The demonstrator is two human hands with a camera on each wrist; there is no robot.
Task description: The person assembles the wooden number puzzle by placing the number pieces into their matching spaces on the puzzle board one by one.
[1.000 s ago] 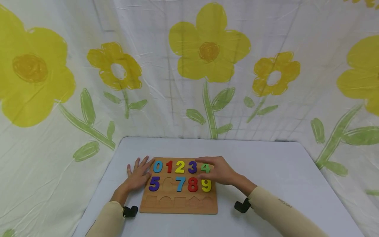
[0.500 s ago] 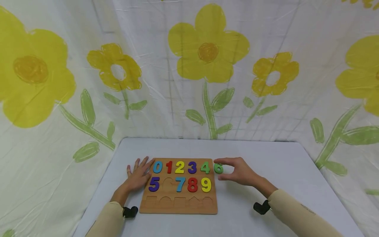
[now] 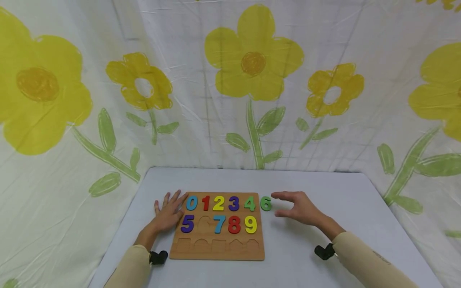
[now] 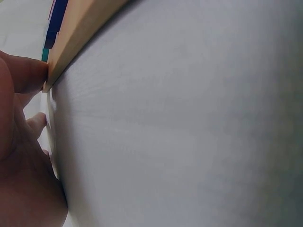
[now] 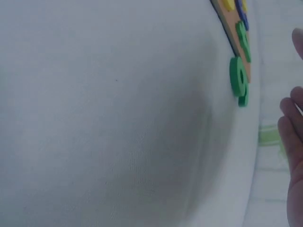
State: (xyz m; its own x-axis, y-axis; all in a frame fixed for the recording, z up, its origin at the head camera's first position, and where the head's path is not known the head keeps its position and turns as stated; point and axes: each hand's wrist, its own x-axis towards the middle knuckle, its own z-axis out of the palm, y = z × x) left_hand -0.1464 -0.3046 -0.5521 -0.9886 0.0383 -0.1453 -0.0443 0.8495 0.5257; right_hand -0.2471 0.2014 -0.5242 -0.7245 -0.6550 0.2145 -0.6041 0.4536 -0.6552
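Observation:
A wooden number puzzle board (image 3: 217,255) lies on the table with coloured digits in its two upper rows. The slot (image 3: 204,223) between the purple 5 (image 3: 187,223) and the blue 7 (image 3: 219,223) holds no digit. Beside the board's upper right edge lies a green number 6 (image 3: 265,203), which also shows in the right wrist view as a green piece (image 5: 237,78). My right hand (image 3: 300,208) is just right of the 6, apart from it, thumb and fingers spread. With fingers spread, my left hand (image 3: 167,214) rests against the board's left edge, its thumb touching the side.
Along the board's bottom row run several shaped recesses (image 3: 219,245). The white table (image 3: 324,192) reaches back to a hanging cloth (image 3: 187,132) printed with yellow flowers. A black wrist camera (image 3: 158,257) sits at each sleeve.
My right hand has moved right, from over the green 4 to beyond the board. The green 6 now lies beside the board, released. My left hand has stayed still.

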